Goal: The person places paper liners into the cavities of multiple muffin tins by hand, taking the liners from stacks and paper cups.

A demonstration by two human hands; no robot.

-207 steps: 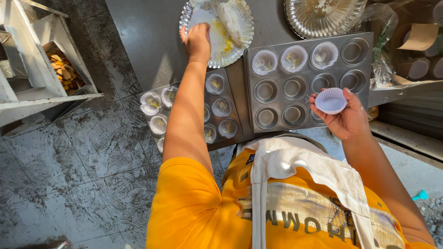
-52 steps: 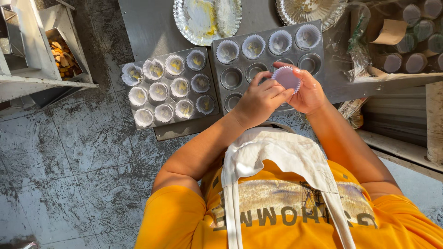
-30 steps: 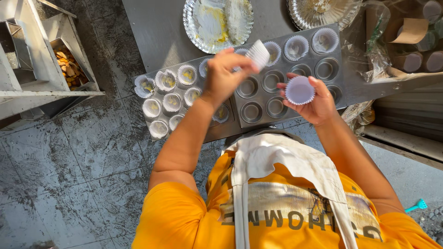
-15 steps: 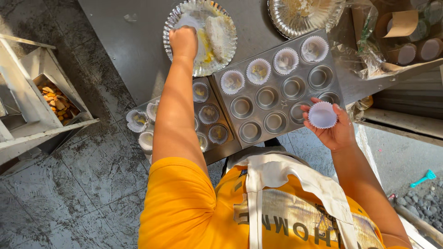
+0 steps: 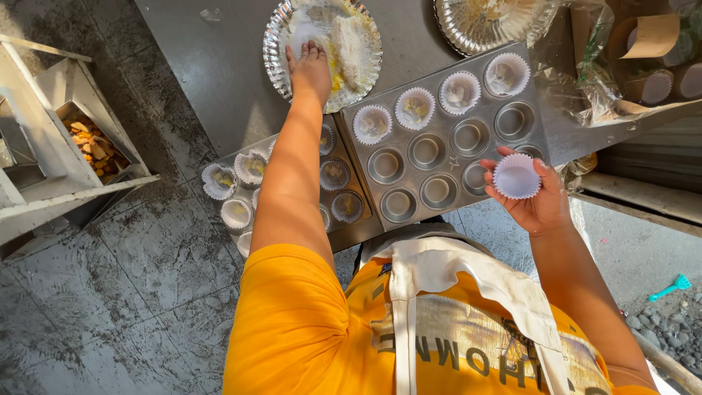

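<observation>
Seen from above, a person's left hand [image 5: 310, 69] lies palm down, fingers nearly flat, on a foil plate [image 5: 281, 29] smeared with yellow and white paste; whether it grips anything cannot be told. The right hand [image 5: 532, 197], fingers loosely cupped, cradles an empty white paper cup liner [image 5: 516, 175] beside the muffin tray [image 5: 523, 88]. The light liner could likely tip from that loose hold, or greasy fingers could smear it.

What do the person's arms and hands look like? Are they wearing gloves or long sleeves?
No gloves: the left hand and right hand are bare, with no rings or watch showing. The sleeves are short and bright orange-yellow, so both forearms are bare. A pale apron with a strap hangs over the shirt.
</observation>
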